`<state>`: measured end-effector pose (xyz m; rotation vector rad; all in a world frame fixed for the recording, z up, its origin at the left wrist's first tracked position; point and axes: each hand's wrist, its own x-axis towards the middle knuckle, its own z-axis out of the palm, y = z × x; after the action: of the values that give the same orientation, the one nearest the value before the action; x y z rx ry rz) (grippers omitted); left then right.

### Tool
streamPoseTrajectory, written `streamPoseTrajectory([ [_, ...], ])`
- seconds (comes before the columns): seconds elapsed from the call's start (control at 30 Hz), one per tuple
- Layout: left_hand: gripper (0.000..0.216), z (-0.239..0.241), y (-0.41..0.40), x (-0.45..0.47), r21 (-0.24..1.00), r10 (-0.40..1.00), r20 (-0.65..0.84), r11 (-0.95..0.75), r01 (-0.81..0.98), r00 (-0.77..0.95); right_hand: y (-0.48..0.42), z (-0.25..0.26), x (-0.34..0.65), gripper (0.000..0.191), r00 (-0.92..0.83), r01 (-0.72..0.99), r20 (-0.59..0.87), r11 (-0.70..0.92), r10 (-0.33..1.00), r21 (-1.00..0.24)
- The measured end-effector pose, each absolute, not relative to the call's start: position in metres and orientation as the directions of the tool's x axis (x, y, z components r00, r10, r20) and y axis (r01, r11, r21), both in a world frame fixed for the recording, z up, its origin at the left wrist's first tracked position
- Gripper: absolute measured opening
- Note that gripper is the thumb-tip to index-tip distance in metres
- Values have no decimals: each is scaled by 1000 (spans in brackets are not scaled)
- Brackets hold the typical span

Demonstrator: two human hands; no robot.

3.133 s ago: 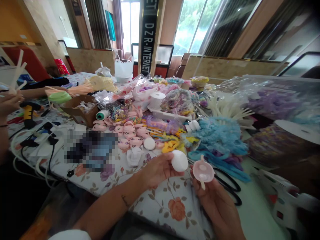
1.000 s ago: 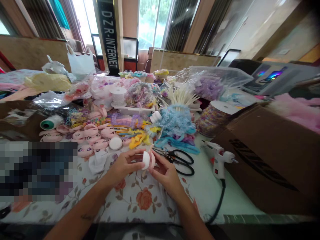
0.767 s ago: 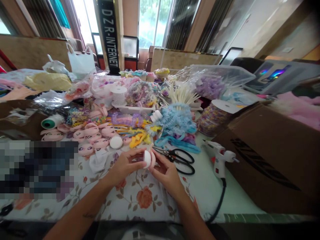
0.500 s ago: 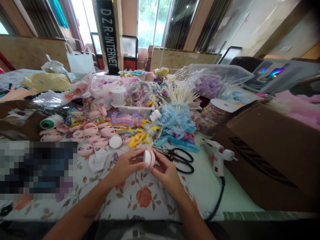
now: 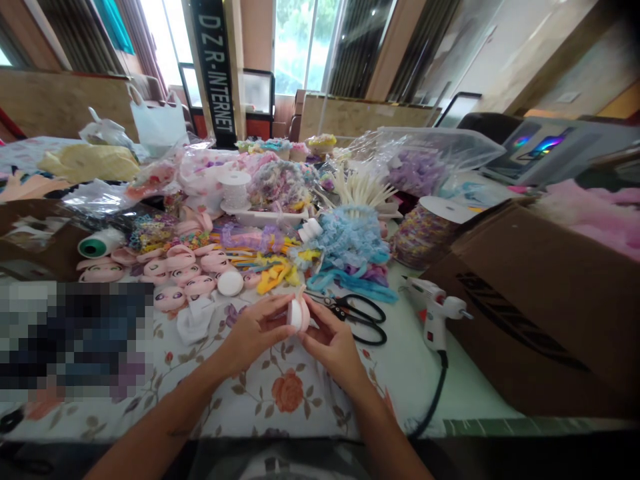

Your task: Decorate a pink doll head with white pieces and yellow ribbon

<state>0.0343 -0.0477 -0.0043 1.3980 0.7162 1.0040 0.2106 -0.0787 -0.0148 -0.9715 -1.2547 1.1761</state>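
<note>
Between both hands, in front of me over the flowered cloth, is a small white spool [image 5: 298,316] with a pale pink band around it, like ribbon. My left hand [image 5: 257,330] pinches it from the left, thumb below and fingers above. On its other side, my right hand [image 5: 333,341] closes on it with fingertips and thumb. A short pale end sticks up at the top. Black-handled scissors [image 5: 361,319] lie just beyond my right hand. A round white disc [image 5: 231,283] and a white strip of cloth [image 5: 195,321] are beyond my left hand.
Pink doll heads [image 5: 186,275] lie in a group at left. A blue frilly bundle [image 5: 355,237] stands beyond the scissors. At right are a glue gun [image 5: 436,310] with its cord and a large brown cardboard box [image 5: 540,320]. A beaded-looking spool [image 5: 425,237] stands behind.
The spool has turned slightly in my fingers, and its pink band looks a little different. Both hands stay in nearly the same place.
</note>
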Motion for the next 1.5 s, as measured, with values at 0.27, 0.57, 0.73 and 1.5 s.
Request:
streamPoseTrajectory([
  [0.27, 48, -5, -49, 36, 979, 879, 150, -68, -194, 453, -80, -10, 213, 54, -47, -144, 149, 141, 988, -980],
  [0.57, 48, -13, -48, 36, 990, 906, 139, -129, -51, 401, -79, -11, 213, 54, 11, -89, 102, 103, 995, -991],
  [0.73, 50, -11, -48, 35, 989, 917, 134, -148, 9, 377, -78, -14, 212, 53, 22, -23, 155, 156, 988, -988],
  [1.5, 50, -2, -52, 35, 946, 888, 165, -265, 184, 430, -78, -12, 212, 51, -94, 12, 231, 233, 968, -972],
])
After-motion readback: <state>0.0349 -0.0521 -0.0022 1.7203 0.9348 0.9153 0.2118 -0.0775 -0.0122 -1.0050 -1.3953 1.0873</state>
